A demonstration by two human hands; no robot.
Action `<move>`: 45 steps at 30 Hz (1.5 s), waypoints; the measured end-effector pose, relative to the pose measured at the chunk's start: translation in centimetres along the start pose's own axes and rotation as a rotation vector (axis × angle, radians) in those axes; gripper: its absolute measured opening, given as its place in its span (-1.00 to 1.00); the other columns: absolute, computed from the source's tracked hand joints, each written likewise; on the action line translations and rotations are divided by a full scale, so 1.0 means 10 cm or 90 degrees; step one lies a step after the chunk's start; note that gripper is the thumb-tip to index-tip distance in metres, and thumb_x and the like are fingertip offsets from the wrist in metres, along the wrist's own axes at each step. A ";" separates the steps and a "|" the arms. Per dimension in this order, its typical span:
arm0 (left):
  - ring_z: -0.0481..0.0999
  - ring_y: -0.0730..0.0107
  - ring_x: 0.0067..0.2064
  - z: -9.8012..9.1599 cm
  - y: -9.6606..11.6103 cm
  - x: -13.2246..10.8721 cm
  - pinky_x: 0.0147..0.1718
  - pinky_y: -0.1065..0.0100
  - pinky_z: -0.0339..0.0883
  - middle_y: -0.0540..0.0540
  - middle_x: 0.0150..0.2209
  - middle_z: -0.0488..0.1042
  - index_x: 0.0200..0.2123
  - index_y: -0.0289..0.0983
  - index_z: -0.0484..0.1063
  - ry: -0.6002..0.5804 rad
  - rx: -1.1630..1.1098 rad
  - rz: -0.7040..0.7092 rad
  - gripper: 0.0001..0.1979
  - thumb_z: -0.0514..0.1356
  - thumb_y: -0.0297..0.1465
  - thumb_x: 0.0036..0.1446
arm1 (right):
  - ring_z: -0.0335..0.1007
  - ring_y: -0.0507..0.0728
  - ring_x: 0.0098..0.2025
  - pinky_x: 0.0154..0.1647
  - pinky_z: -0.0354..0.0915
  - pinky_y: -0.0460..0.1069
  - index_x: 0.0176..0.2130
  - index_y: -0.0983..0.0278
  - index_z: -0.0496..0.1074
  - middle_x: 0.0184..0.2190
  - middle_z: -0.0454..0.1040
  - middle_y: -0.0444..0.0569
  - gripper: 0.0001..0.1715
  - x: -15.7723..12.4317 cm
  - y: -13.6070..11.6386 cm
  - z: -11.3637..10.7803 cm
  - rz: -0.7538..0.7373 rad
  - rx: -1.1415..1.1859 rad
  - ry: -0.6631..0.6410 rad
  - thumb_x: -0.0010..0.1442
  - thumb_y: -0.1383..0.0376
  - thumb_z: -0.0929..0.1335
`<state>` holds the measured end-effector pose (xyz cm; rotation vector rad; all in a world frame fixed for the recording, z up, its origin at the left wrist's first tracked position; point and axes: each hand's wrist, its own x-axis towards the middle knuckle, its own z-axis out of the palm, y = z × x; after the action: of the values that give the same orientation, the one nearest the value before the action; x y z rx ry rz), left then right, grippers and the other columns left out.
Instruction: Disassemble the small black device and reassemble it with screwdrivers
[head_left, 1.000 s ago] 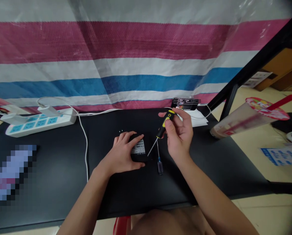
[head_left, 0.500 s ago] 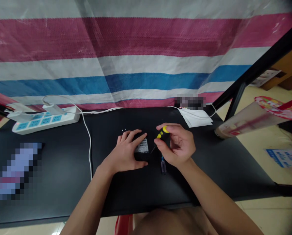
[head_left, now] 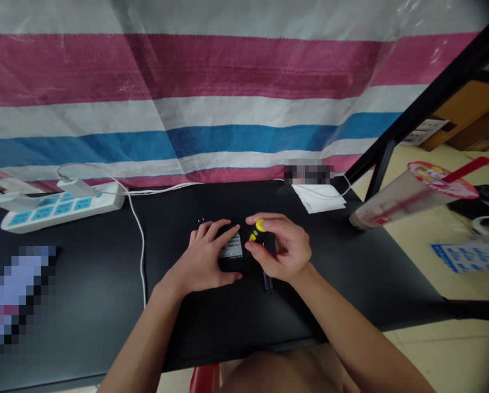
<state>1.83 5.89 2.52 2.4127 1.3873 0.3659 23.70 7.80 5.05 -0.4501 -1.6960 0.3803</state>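
Note:
In the head view my left hand lies with its fingers spread over a dark, flat object with a printed white label. Its fingertips rest at the label's far side, and the thumb stretches out below. My right hand is closed on the black-and-yellow handle of a screwdriver, tilted with its shaft down towards the object's right edge. Whether the tip touches it I cannot tell. Under the right hand lies a second screwdriver with a dark see-through handle. Two tiny shiny pieces, perhaps screws, lie beyond my left fingers.
A white power strip with plugs stands at the back left, its white cable running forward. White paper lies at the back right. A sealed drink cup stands on the right edge of the black table. Behind hangs a striped sheet.
The whole view has shifted, so things appear further left. My right hand keeps the screwdriver, its handle slightly nearer the labelled object. My left hand keeps its place.

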 end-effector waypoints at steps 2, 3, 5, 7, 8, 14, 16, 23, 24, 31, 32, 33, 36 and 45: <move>0.13 -0.32 0.38 0.00 0.00 0.00 0.20 -0.30 0.20 -0.21 0.49 0.11 0.45 0.01 0.25 -0.003 0.004 -0.003 -0.03 0.46 0.01 -0.01 | 0.68 0.22 -0.04 -0.11 0.68 0.14 0.22 0.10 0.42 -0.02 0.65 0.08 -0.33 0.02 0.01 0.00 -0.022 -0.002 -0.001 0.19 0.42 0.53; 0.13 -0.31 0.38 0.00 0.00 0.00 0.21 -0.30 0.20 -0.20 0.49 0.11 0.46 0.02 0.24 -0.003 0.006 -0.004 -0.02 0.46 0.01 0.00 | 0.68 0.22 -0.04 -0.12 0.67 0.12 0.23 0.14 0.42 -0.03 0.65 0.10 -0.33 0.03 0.02 0.00 -0.043 -0.004 0.000 0.18 0.44 0.53; 0.13 -0.31 0.38 -0.01 0.00 0.00 0.21 -0.29 0.21 -0.19 0.48 0.11 0.47 0.04 0.21 -0.002 0.010 -0.003 0.00 0.46 0.01 0.00 | 0.68 0.20 -0.04 -0.14 0.67 0.08 0.23 0.21 0.42 -0.03 0.65 0.14 -0.32 0.05 0.04 0.00 -0.082 -0.008 0.003 0.17 0.47 0.53; 0.14 -0.30 0.37 -0.01 -0.01 0.00 0.21 -0.28 0.21 -0.20 0.48 0.12 0.47 0.02 0.21 -0.001 0.014 -0.003 0.00 0.45 0.02 0.00 | 0.67 0.20 -0.03 -0.12 0.66 0.07 0.22 0.24 0.43 -0.02 0.65 0.15 -0.32 0.06 0.04 0.00 -0.084 -0.003 0.003 0.16 0.49 0.53; 0.14 -0.30 0.37 -0.01 -0.01 0.00 0.21 -0.28 0.22 -0.20 0.48 0.12 0.47 0.01 0.22 -0.002 0.016 -0.004 -0.01 0.45 0.03 0.00 | 0.67 0.20 -0.03 -0.11 0.66 0.08 0.21 0.24 0.43 -0.03 0.65 0.15 -0.33 0.06 0.04 0.00 -0.074 0.004 0.003 0.16 0.48 0.53; 0.13 -0.30 0.38 0.00 -0.01 0.00 0.21 -0.28 0.22 -0.16 0.49 0.10 0.40 0.03 0.32 -0.006 0.020 -0.004 -0.10 0.45 0.03 0.00 | 0.68 0.19 -0.05 -0.17 0.67 0.06 0.23 0.19 0.41 -0.04 0.65 0.11 -0.34 0.06 0.01 0.01 -0.073 0.007 -0.003 0.19 0.45 0.52; 0.14 -0.30 0.38 0.00 -0.01 -0.01 0.21 -0.28 0.22 -0.15 0.49 0.10 0.40 0.04 0.33 -0.005 0.021 -0.004 -0.10 0.46 0.02 0.00 | 0.68 0.19 -0.04 -0.15 0.66 0.06 0.24 0.20 0.40 -0.04 0.65 0.12 -0.31 0.07 0.01 0.01 -0.086 -0.008 -0.001 0.18 0.46 0.53; 0.13 -0.26 0.38 0.03 -0.04 -0.01 0.23 -0.26 0.21 -0.21 0.48 0.13 0.49 -0.02 0.16 0.013 0.030 0.004 0.05 0.46 0.03 -0.01 | 0.66 0.21 -0.03 -0.13 0.66 0.10 0.26 0.17 0.40 -0.02 0.64 0.11 -0.27 0.05 0.07 -0.02 -0.084 -0.019 0.007 0.17 0.48 0.53; 0.13 -0.26 0.38 0.03 -0.04 -0.01 0.23 -0.25 0.21 -0.21 0.48 0.13 0.49 -0.03 0.15 0.013 0.031 0.004 0.05 0.46 0.03 -0.01 | 0.66 0.22 -0.03 -0.14 0.66 0.10 0.26 0.17 0.40 -0.02 0.63 0.12 -0.27 0.05 0.08 -0.03 -0.080 -0.016 0.007 0.16 0.48 0.53; 0.14 -0.27 0.38 0.01 -0.03 0.00 0.22 -0.26 0.22 -0.20 0.48 0.13 0.47 -0.02 0.19 0.006 0.028 0.000 0.02 0.45 0.06 -0.01 | 0.65 0.21 -0.05 -0.16 0.65 0.11 0.24 0.14 0.41 -0.03 0.63 0.08 -0.31 0.04 0.08 -0.04 -0.054 -0.010 -0.005 0.19 0.46 0.52; 0.14 -0.27 0.38 0.01 -0.03 0.00 0.22 -0.26 0.21 -0.20 0.48 0.14 0.47 -0.02 0.20 0.006 0.027 0.000 0.02 0.45 0.06 -0.01 | 0.65 0.21 -0.05 -0.16 0.64 0.12 0.23 0.14 0.41 -0.03 0.63 0.09 -0.31 0.03 0.09 -0.04 -0.045 -0.012 -0.001 0.18 0.47 0.52; 0.14 -0.27 0.39 0.01 -0.02 0.00 0.22 -0.26 0.21 -0.20 0.48 0.14 0.47 -0.01 0.19 0.008 0.025 0.001 0.03 0.45 0.06 -0.02 | 0.65 0.22 -0.04 -0.17 0.63 0.11 0.23 0.15 0.41 -0.02 0.63 0.10 -0.31 0.03 0.10 -0.04 -0.034 -0.013 0.004 0.17 0.48 0.52; 0.14 -0.26 0.38 0.02 -0.02 0.00 0.24 -0.27 0.19 -0.18 0.48 0.14 0.48 0.00 0.17 0.012 0.020 0.001 0.06 0.47 0.06 -0.04 | 0.65 0.22 -0.05 -0.25 0.60 0.08 0.20 0.14 0.42 -0.04 0.61 0.08 -0.33 0.01 0.15 -0.04 -0.002 -0.006 0.031 0.17 0.48 0.52; 0.15 -0.30 0.37 0.03 -0.04 0.00 0.25 -0.30 0.17 -0.19 0.48 0.15 0.49 0.04 0.17 0.015 0.009 -0.002 0.08 0.48 0.06 -0.06 | 0.64 0.21 -0.06 -0.17 0.63 0.12 0.20 0.13 0.42 -0.04 0.60 0.06 -0.34 -0.01 0.16 -0.02 0.000 -0.011 0.019 0.17 0.47 0.52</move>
<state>1.58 6.02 2.07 2.4250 1.4081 0.3870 24.03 9.09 4.18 -0.4670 -1.6721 0.3579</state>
